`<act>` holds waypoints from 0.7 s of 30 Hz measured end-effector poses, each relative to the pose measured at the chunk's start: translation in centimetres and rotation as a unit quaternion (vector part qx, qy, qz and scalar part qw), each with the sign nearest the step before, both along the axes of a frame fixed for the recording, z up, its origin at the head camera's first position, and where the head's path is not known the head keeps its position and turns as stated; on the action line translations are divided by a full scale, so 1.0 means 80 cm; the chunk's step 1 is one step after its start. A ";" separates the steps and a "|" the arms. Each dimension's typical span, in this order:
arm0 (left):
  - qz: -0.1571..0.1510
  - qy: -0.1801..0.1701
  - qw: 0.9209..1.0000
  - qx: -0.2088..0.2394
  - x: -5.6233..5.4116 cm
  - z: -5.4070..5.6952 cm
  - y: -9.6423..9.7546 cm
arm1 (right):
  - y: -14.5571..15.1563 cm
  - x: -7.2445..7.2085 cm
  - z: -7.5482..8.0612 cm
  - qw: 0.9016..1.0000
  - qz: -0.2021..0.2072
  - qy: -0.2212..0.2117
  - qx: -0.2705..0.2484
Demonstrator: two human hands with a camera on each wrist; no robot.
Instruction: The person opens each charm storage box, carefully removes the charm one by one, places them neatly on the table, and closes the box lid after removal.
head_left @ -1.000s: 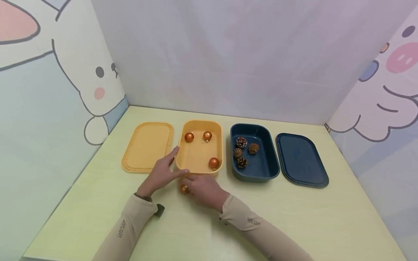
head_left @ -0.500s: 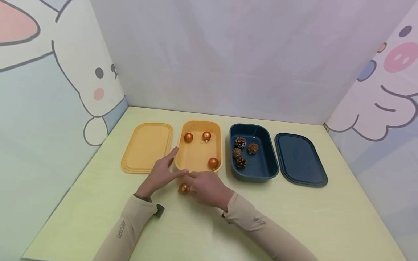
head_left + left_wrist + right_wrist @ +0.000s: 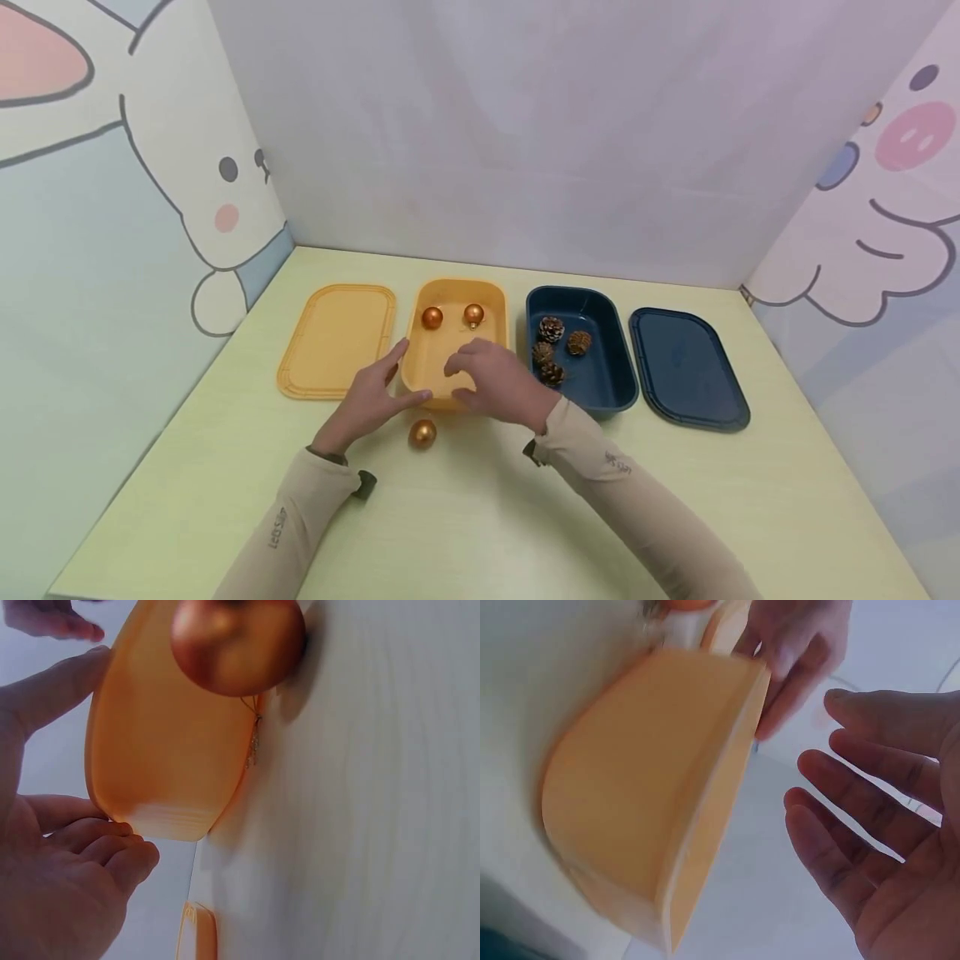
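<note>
Yellow box (image 3: 432,357) stands on the counter (image 3: 450,533), a ball (image 3: 422,433) just in front. Left hand (image 3: 367,404) holds its rim between thumb and fingers; right hand (image 3: 498,379) hangs over it, fingers spread.

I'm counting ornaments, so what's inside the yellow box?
Inside the yellow box, two orange baubles lie toward the far end. The right hand hides the near right corner, so anything there cannot be seen.

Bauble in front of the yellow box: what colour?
The bauble is shiny orange-gold; the head view shows it best.
</note>
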State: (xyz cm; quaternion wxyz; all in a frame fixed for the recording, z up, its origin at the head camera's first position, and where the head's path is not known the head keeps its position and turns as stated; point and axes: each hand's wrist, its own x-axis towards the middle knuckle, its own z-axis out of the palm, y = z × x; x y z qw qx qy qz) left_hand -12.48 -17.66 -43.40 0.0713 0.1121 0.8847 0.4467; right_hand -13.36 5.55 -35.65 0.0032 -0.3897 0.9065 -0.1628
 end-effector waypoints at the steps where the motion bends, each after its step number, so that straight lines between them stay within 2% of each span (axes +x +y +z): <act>1: 0.001 0.000 1.000 -0.001 0.000 0.000 0.000 | 0.001 -0.007 0.001 1.000 -0.004 -0.008 0.006; 5: 0.003 0.004 1.000 0.000 -0.001 -0.001 0.000 | 0.007 -0.033 0.002 0.998 -0.018 -0.044 0.030; 9: 0.002 0.001 1.000 0.002 0.000 -0.002 0.001 | 0.012 -0.051 0.000 0.995 -0.036 -0.077 0.054; 15: 0.003 0.001 1.000 0.006 0.003 0.001 0.002 | 0.013 -0.068 -0.007 0.988 -0.043 -0.104 0.102; 21: 0.004 -0.001 1.000 0.008 0.002 0.001 0.000 | 0.008 -0.076 -0.017 0.981 -0.042 -0.102 0.160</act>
